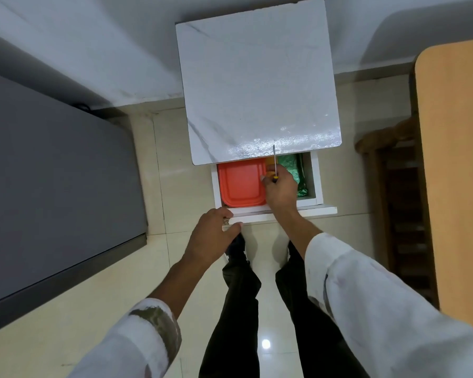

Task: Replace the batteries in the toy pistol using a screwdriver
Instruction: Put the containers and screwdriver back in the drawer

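Observation:
My right hand [280,190] grips a small screwdriver [275,162] with a thin metal shaft pointing up and away, over the open white drawer [318,184]. An orange-yellow object [270,166] shows just beyond my fingers; I cannot tell what it is. My left hand [213,236] holds the drawer's front edge [257,214] at its left end, fingers curled over it. No toy pistol or batteries can be made out.
The drawer belongs to a small white marble-patterned cabinet [257,85] against the wall. Inside lie a red lidded box [241,184] and a green shiny bag [295,170]. A grey surface [52,186] lies left, an orange tabletop [459,159] right, tiled floor below.

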